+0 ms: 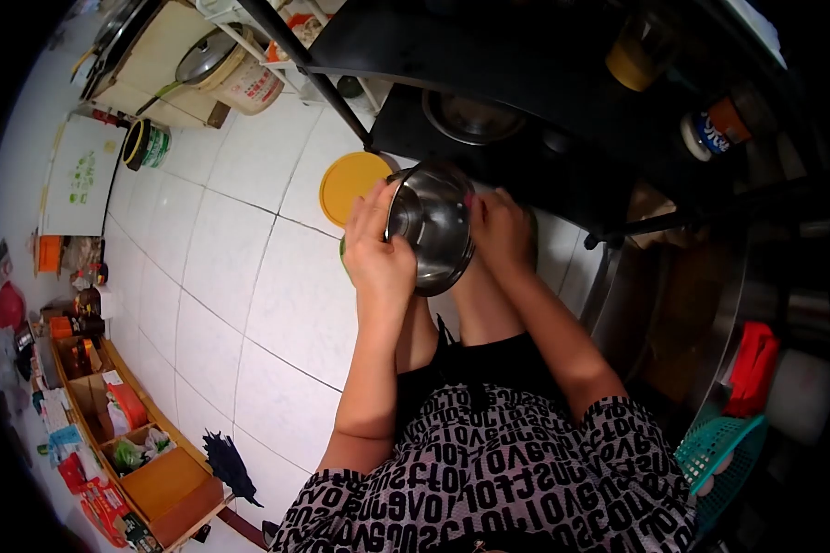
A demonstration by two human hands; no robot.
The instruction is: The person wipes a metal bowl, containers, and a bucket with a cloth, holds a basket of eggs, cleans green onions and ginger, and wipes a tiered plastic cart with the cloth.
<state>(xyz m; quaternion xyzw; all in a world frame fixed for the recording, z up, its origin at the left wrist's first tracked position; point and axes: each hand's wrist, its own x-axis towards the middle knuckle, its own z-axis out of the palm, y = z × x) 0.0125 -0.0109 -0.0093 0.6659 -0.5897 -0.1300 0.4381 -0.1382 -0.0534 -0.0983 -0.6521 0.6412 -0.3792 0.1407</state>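
Observation:
A shiny metal bowl (431,226) is held in front of my legs, its hollow side facing the camera. My left hand (378,253) grips its left rim, with the thumb over the edge. On the bowl's right side, my right hand (503,235) is closed around the rim; its fingertips are partly hidden, and a small pink spot shows beside them. A round yellow lid (352,187) lies on the floor just beyond my left hand.
A black shelf rack (526,69) stands ahead, holding a metal basin (475,115) and jars. White buckets with a lidded pan (207,57) are at upper left. Wooden drawers (171,484) line the lower left; a teal basket (724,465) sits at right.

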